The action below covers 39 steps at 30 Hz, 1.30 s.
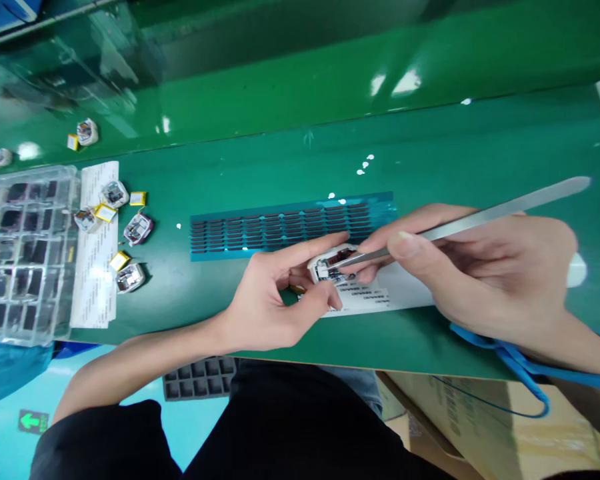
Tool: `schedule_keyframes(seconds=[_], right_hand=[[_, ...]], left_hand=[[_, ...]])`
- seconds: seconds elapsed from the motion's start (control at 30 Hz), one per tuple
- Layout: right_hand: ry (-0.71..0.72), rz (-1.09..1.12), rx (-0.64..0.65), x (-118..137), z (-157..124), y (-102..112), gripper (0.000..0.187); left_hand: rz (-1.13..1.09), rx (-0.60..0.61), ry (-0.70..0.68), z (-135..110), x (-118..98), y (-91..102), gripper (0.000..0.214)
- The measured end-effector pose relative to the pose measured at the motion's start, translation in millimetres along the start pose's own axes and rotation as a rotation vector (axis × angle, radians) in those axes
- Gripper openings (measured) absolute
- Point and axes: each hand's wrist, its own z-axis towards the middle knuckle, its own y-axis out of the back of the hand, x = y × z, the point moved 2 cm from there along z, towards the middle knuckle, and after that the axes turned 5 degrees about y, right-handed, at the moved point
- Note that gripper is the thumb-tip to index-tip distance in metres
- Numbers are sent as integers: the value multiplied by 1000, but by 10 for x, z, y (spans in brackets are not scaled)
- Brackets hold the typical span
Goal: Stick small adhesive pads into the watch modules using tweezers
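My left hand (275, 293) pinches a small white device shell (325, 265) between thumb and forefinger, holding it just above the green table. Inside the shell a circuit board shows. My right hand (485, 270) grips long metal tweezers (480, 217), whose tips reach into the open shell. A blue strip of several small dark pads (290, 227) lies just behind my hands. Under the shell rests a white printed label sheet (380, 293).
At the left stands a clear compartment tray (25, 253) beside a white paper strip (97, 247) with several small shells and yellow battery cells (130, 230). A blue wrist strap (520, 363) hangs from my right wrist. A dark grid tray (200, 377) and a cardboard box (480, 420) sit below the table edge.
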Motion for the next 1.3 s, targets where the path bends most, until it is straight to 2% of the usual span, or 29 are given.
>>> schedule_keyframes(seconds=[0.2,0.37,0.87,1.0,1.13,1.3], right_hand=[[51,36,-10,-49,-35,2,22],[31,55,-12,-68,-45,-16,26],[96,-80,15,-31,-35,-5,27],[103,-96,74,26,5,19,31],[145,-99,81,60,19,32,29],[160,-125,89,66,-2,16,30]], left_hand=[[37,-4,1,1,-9,-3,51],[55,-6,24,1,-21,-4,50],[81,4,16,24,-54,-7,46],[61,46,66,43,-107,1,45],[28,62,145,59,-137,0,47],[12,47,139,73,-164,-25,40]])
